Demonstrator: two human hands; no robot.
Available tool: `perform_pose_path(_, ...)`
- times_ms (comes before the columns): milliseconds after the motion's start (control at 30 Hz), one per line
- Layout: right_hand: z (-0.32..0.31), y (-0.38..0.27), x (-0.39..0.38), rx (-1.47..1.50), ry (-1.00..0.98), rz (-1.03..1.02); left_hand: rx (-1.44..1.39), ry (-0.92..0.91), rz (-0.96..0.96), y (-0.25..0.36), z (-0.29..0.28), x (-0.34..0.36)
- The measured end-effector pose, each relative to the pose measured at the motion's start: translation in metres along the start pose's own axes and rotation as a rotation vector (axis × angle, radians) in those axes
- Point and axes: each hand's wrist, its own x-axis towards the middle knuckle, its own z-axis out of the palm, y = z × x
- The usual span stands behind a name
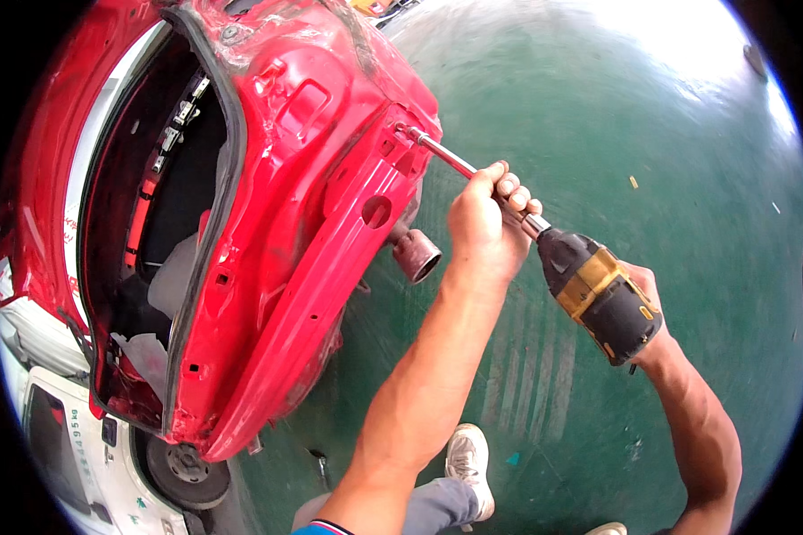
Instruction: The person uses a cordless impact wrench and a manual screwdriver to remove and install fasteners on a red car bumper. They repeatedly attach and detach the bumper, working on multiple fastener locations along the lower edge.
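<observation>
My left hand (491, 218) is wrapped round a long steel extension bar (446, 156). The bar's far end meets the right rear corner of a red car body (285, 259), at a small fitting I cannot make out. Its near end sits in the nose of a black and yellow impact wrench (598, 294). My right hand (647, 294) grips the wrench from behind; the tool's body hides most of its fingers. A rusty exhaust tailpipe (417, 256) sticks out below the car's rear panel, to the left of my left forearm.
The car's rear opening, edged by a black rubber seal (232, 169), shows a dark interior. A white vehicle (58, 455) with a wheel (186, 468) stands at lower left. My shoe (468, 468) is on the green floor (544, 428). A small yellow scrap (633, 183) lies farther off.
</observation>
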Motion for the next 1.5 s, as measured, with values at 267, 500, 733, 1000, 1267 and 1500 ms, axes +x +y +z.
perform_pose_path(267, -0.037, -0.068, 0.039, -0.749, -0.092, -0.258, -0.372, -0.426, -0.076, 0.014, -0.012, 0.009)
perform_pose_path(500, -0.051, -0.070, 0.049, -0.548, -0.070, -0.104, -0.435, -0.195, -0.080, 0.020, 0.024, 0.010)
perform_pose_path(733, -0.025, -0.055, 0.034, -0.368, 0.049, -0.043, -0.357, -0.101, -0.080, 0.021, 0.017, 0.006)
perform_pose_path(1000, -0.030, -0.043, 0.030, -0.288, 0.011, -0.006, -0.257, -0.095, -0.084, 0.016, 0.019, 0.010)
perform_pose_path(1267, -0.033, -0.059, 0.030, -0.264, 0.031, -0.056, -0.103, -0.004, -0.087, 0.025, 0.020, 0.013)
perform_pose_path(1500, -0.034, -0.058, 0.028, -0.292, -0.028, 0.031, -0.010, 0.003, -0.099, 0.028, 0.020, 0.015)
